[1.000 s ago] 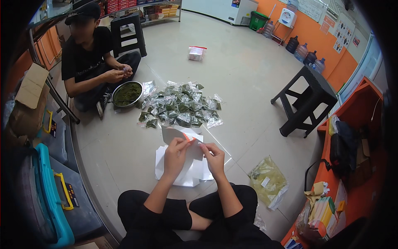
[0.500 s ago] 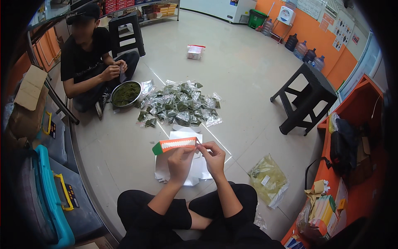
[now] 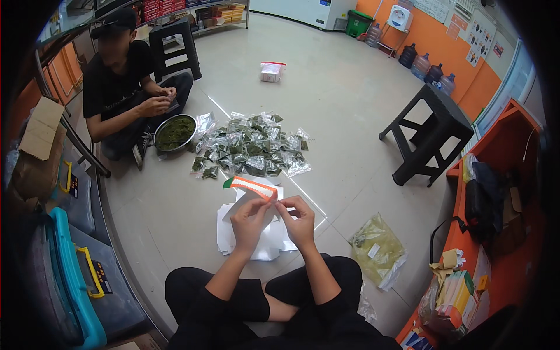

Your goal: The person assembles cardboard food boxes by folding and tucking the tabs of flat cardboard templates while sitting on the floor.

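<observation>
An orange, white and green cardboard box [image 3: 252, 186] is pinched between my two hands above the floor, its green end pointing up and to the left. My left hand [image 3: 247, 226] grips its lower side, fingers closed. The fingertips of my right hand [image 3: 300, 220] are pressed together at its orange right end, beside the left fingertips. Underneath, white flat card pieces [image 3: 270, 242] lie stacked on the floor. Just beyond them spreads a heap of small clear bags [image 3: 251, 146] with dark green contents. The box's inside is hidden from view.
At the far left a seated person [image 3: 125, 87] handles a small packet beside a metal bowl [image 3: 175, 133] of green stuff. A black stool [image 3: 431, 128] and a yellowish plastic bag [image 3: 379, 251] are to my right, near an orange shelf [image 3: 496, 146]. Lidded bins [image 3: 70, 280] line the left.
The box has turned in my hands: its green end has risen and its printed side looks narrower. My hands have shifted slightly. The other person's hands have moved a little.
</observation>
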The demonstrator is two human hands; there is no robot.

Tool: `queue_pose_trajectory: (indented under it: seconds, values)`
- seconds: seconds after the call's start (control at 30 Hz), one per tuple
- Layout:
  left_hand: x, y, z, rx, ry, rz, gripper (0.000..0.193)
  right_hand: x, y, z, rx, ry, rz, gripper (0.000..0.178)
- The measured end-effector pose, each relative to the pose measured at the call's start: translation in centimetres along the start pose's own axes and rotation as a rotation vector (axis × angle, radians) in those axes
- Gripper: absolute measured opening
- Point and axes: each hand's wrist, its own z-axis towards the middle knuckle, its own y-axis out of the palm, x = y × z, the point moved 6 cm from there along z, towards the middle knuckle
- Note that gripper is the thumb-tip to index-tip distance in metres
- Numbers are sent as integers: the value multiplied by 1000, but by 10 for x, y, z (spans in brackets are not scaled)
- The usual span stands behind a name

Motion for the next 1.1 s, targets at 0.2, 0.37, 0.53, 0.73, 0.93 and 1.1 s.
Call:
queue_pose_trajectory:
  seconds: [0.2,0.37,0.53,0.73,0.93,1.1]
  values:
    - [-2,3,2,-58,-44,-11,10,5,-3,0,30,19,12,6]
    - [-6,2,4,-62,-45,-32,9,4,-1,0,7,24,28,8]
    - [1,3,5,-134,-35,17,11,5,-2,1,-3,51,15,8]
    - [-8,5,6,-238,-103,-123,13,9,-3,1,-47,51,46,8]
    - [-15,6,5,-261,-178,-350,13,5,-4,2,-54,64,35,8]
    - [-22,4,5,-348,-218,-272,15,5,-1,0,-82,69,69,8]
